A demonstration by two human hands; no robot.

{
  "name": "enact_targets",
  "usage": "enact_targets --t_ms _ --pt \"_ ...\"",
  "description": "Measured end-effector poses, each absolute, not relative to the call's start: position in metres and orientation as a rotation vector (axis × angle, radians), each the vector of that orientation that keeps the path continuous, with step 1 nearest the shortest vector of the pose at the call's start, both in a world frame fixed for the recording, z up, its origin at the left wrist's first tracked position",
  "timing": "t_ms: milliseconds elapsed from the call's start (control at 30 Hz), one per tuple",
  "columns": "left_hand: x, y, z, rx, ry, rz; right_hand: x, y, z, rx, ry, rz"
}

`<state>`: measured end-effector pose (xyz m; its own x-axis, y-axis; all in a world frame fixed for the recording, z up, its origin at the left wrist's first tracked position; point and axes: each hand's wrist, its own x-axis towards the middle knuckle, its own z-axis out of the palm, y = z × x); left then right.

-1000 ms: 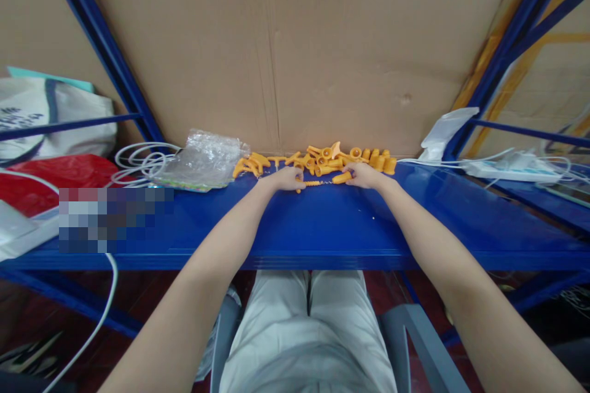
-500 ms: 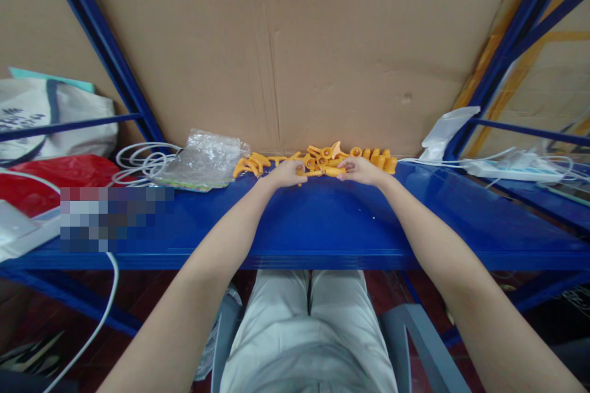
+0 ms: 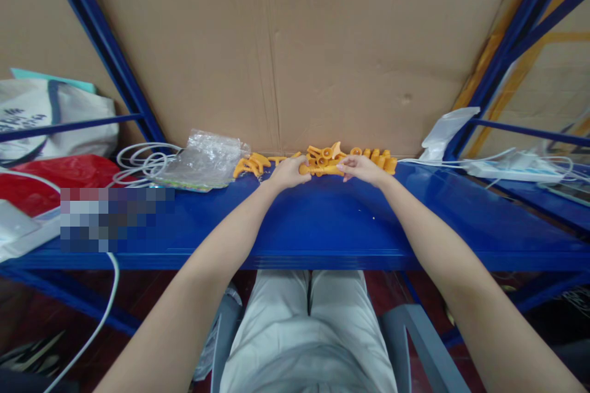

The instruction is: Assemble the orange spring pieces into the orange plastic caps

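My left hand (image 3: 292, 173) is closed on an orange plastic piece with a rounded end (image 3: 303, 169). Opposite it, my right hand (image 3: 361, 169) pinches the end of an orange plastic handle-like piece (image 3: 328, 170). The two pieces meet or nearly meet between my hands; whether they are joined is too small to tell. Just behind lies a pile of orange plastic parts (image 3: 327, 152), some with round cup-shaped ends. Several curved orange pieces with small chains (image 3: 252, 164) lie left of my left hand. Stubby orange parts (image 3: 380, 159) stand in a row beyond my right hand.
A clear plastic bag (image 3: 203, 163) and coiled white cable (image 3: 142, 163) lie to the left on the blue shelf (image 3: 322, 227). Cardboard (image 3: 332, 55) walls off the back. At right sit a white power strip (image 3: 516, 167) and blue uprights (image 3: 500, 55).
My left hand has shifted slightly right, and the rounded end of its orange piece now shows. The orange pieces between my hands have turned a little. My right hand stays almost in place.
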<state>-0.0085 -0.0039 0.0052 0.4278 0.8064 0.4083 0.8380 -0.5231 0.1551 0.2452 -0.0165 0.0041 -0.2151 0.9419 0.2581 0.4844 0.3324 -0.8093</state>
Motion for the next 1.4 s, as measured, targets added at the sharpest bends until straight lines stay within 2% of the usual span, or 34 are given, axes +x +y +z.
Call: enact_targets --t_ms 700,1133,1400 --pt "-0.009 -0.003 0.0 -2.571 -1.453 -0.687 0.243 -0.012 0.001 -1.242 -1.862 0.739" --pt "-0.007 0.0 -0.004 -2.55 -1.421 -0.806 0.243 -0.024 0.005 -1.27 -1.736 1.119" --pt "-0.009 -0.002 -0.001 -2.537 -1.448 -0.87 0.245 -0.024 0.004 -1.205 -1.776 1.138"
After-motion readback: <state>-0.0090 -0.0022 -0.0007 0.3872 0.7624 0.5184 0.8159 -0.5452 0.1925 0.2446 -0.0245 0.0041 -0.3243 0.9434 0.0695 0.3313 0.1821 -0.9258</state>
